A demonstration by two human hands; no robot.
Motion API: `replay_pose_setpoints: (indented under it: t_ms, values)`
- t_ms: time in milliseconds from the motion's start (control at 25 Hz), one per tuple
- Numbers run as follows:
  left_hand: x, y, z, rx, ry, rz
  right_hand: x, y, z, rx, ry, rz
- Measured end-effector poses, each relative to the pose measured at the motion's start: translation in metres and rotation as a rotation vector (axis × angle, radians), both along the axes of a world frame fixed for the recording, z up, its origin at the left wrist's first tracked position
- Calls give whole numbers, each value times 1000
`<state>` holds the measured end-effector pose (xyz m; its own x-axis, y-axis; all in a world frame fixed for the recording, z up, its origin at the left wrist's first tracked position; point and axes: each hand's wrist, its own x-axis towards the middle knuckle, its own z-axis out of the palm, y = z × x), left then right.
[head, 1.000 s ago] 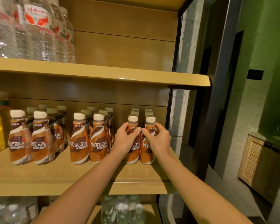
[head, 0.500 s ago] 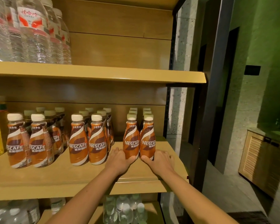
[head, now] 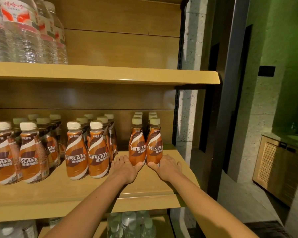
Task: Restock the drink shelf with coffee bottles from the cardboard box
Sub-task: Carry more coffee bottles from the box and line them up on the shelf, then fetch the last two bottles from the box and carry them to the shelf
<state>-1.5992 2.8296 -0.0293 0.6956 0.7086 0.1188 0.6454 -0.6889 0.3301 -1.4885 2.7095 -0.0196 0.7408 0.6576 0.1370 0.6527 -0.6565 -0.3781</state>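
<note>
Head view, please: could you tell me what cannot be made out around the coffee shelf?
1. Rear coffee bottles, head view: the front pair hides all but their caps, so no sure count.
2. Lower water bottles, head view: cut by the bottom edge, partly behind the shelf board.
3. Cardboard box: outside the frame.

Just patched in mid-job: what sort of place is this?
Probably a shop drinks aisle: tan wooden shelves hold rows of orange white-capped coffee bottles, with clear plastic water bottles above.
</note>
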Motion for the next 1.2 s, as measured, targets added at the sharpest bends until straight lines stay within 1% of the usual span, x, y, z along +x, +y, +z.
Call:
replay_pose_setpoints:
  t_ms: [120,200,280,360,480,560,680,760,800,920,1000,1080,1200]
  values:
    - [-5,-6,6,-21,15,19,-1,-4,1,-25,31,3]
    - [-18,-19,14,-25,-4,15,-11,-15,7,13,28,-1]
    - [-38,-39,25,31,-59,-32,-28,-32,17,129,-17,67]
    - [-63,-59,38,109,-117,-123,-51,-52,29,164,-68,178]
    - [-101,-94,59,193,-78,-264,-86,-91,45,45,-194,282]
    - [-118,-119,71,239,-52,-354,-106,-122,55,-32,-297,270]
    - [-120,-169,80,319,-134,-471,-126,-182,63,-41,-465,158]
    - [-105,-209,80,309,-191,-569,-129,-232,62,-37,-521,58]
    - [-94,-232,78,297,-197,-624,-127,-260,59,-73,-519,-9]
    - [-63,-310,67,267,-167,-789,-114,-361,46,-242,-406,-262]
    - [-42,-365,58,247,-112,-902,-110,-433,36,-331,-326,-418]
    - [-26,-430,53,242,-39,-1032,-114,-508,29,-368,-298,-555]
    - [-7,-530,48,158,38,-1236,-126,-614,26,-407,-248,-716]
